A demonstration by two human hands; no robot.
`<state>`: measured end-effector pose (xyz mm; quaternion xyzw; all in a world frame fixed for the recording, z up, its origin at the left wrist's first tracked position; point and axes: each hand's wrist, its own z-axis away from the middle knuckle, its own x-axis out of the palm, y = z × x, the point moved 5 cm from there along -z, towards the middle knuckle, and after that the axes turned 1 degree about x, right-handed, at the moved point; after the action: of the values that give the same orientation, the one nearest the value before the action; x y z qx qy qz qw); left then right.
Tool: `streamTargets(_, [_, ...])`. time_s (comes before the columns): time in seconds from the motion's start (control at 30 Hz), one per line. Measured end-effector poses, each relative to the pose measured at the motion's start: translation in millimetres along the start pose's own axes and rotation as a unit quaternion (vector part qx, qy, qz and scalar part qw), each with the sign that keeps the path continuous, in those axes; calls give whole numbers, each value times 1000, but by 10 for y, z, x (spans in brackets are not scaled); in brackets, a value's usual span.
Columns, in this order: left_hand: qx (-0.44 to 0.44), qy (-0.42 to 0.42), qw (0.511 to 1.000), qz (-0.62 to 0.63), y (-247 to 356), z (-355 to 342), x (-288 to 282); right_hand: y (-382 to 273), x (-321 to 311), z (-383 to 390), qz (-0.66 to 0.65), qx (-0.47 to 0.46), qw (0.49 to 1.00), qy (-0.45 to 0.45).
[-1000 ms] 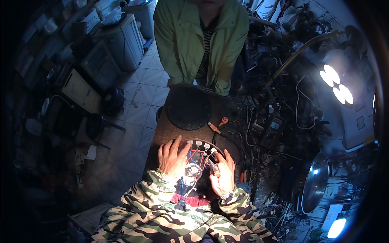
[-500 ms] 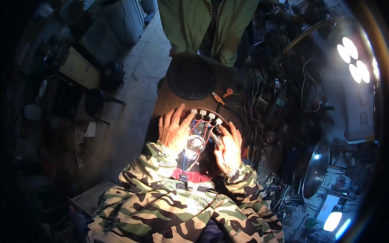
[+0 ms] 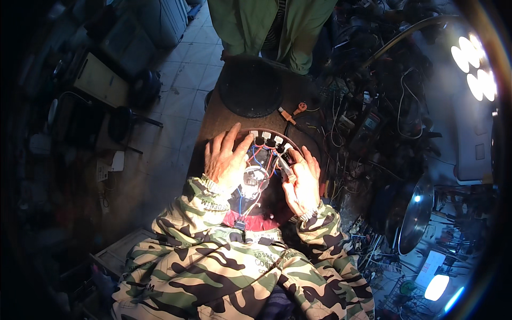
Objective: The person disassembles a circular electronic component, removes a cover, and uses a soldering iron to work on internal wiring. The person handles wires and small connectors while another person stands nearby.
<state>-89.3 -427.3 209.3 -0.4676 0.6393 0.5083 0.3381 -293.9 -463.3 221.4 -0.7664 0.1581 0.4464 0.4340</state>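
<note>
A round, dark-red appliance housing (image 3: 249, 219) lies open in front of me on a brown bench. Several white and black rocker switches (image 3: 267, 137) sit along its far rim, with red, blue and white wires (image 3: 256, 153) running from them. Near its middle is a clear round part (image 3: 255, 178). My left hand (image 3: 225, 160) rests spread on the left rim, its index fingertip by the leftmost switch. In my right hand (image 3: 302, 184) is a slim, pointed metal tool (image 3: 286, 169), its tip among the wires below the right-hand switches. Its exact kind is unclear.
A round black disc (image 3: 250, 88) lies farther along the bench, beside an orange plug (image 3: 301, 107) on a cord. Someone in a green coat (image 3: 240, 26) is at the far end. Cables and tools crowd the right; a lamp (image 3: 473, 66) shines there. Chairs stand left.
The whole view has shifted, so the bench sits higher in the picture. The metal tool's tip has moved slightly closer to the switches. My left hand stays on the rim.
</note>
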Motion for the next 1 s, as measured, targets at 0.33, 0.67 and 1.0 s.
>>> streamTargets(0.33, [-88,54,987,122,-254,199,-48,333,-367,143,-132,159,978,-10])
streamTargets(0.67, [-123,32,983,131,-256,213,16,48,-384,-346,49,-13,984,-170])
streamTargets(1.0, [-139,28,982,122,-284,224,1,-173,-226,-707,229,-40,945,-230])
